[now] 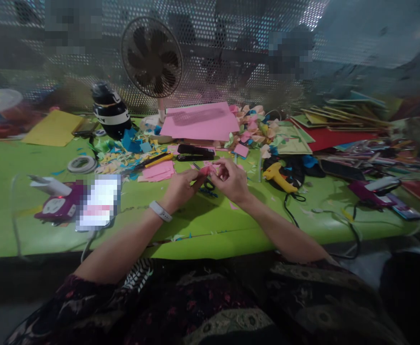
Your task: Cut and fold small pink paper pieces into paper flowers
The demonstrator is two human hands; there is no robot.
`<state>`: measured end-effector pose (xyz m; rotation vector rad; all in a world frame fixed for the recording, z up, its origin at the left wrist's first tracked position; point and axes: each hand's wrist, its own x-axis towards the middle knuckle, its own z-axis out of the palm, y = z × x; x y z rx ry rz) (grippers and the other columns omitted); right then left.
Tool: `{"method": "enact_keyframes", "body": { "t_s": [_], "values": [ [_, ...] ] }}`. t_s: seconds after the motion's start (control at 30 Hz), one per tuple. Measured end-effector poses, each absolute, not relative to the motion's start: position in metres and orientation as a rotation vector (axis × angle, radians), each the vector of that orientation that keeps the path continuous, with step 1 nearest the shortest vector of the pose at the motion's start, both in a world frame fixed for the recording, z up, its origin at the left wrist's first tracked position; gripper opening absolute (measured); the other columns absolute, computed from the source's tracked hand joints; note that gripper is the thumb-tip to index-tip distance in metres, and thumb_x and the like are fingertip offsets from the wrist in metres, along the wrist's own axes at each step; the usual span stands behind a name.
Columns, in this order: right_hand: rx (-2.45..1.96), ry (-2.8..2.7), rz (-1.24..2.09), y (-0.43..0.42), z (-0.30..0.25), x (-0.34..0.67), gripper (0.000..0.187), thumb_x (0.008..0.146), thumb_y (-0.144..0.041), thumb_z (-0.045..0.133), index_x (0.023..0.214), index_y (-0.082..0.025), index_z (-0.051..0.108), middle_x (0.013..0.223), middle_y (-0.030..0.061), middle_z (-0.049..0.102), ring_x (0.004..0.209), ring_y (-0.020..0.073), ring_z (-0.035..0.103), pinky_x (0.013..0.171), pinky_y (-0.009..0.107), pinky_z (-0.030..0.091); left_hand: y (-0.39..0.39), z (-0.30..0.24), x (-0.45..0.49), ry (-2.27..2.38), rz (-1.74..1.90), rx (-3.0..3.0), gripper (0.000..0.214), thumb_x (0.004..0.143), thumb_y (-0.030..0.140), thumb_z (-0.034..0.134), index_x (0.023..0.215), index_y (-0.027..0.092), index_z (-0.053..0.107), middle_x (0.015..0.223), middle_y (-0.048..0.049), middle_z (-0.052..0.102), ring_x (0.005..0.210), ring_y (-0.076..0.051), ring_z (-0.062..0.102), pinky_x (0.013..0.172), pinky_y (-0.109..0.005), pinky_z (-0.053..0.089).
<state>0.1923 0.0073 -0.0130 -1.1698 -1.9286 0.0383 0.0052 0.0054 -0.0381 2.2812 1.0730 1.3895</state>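
Observation:
My left hand (181, 188) and my right hand (232, 179) meet above the green table (202, 230), fingers pinched on a small folded pink paper piece (208, 168). A white band sits on my left wrist. Just under the hands lie dark-handled scissors (207, 188). A stack of pink paper squares (158, 171) lies to the left of the hands. A black stapler (196, 152) and a yellow cutter knife (155, 160) rest just beyond them.
A yellow glue gun (278, 176) with a black cord lies right of my hands. A desk fan (152, 60), a black helmet (110, 111), a large pink sheet (199, 120), folded paper flowers (255, 125), a tape roll (82, 164) and a phone (98, 201) surround them.

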Motion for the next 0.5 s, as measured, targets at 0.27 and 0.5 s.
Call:
{"method": "enact_keyframes", "body": {
  "t_s": [0.27, 0.5],
  "values": [
    [-1.151, -1.947, 0.017, 0.0078, -0.0132, 0.1932, 0.022, 0.084, -0.027, 0.064, 0.106, -0.02, 0.063, 0.079, 0.0018, 0.067, 0.063, 0.015, 0.059, 0.061, 0.028, 0.045, 0.0055, -0.0393, 0.0056, 1.052, 1.372, 2.319, 0.026, 0.097, 0.036, 0.056, 0.087, 0.016, 0.07, 0.079, -0.0083, 0.074, 0.071, -0.016, 0.068, 0.065, -0.027, 0.054],
    [-1.16, -1.947, 0.054, 0.0086, -0.0143, 0.1921, 0.021, 0.087, -0.028, 0.063, 0.107, -0.021, 0.063, 0.079, 0.0014, 0.067, 0.061, 0.0136, 0.056, 0.059, 0.027, 0.044, 0.0052, -0.0369, 0.0028, 1.076, 1.326, 2.45, 0.023, 0.098, 0.031, 0.052, 0.091, 0.017, 0.07, 0.085, -0.0088, 0.074, 0.072, -0.016, 0.069, 0.066, -0.028, 0.054]
  ]
}}
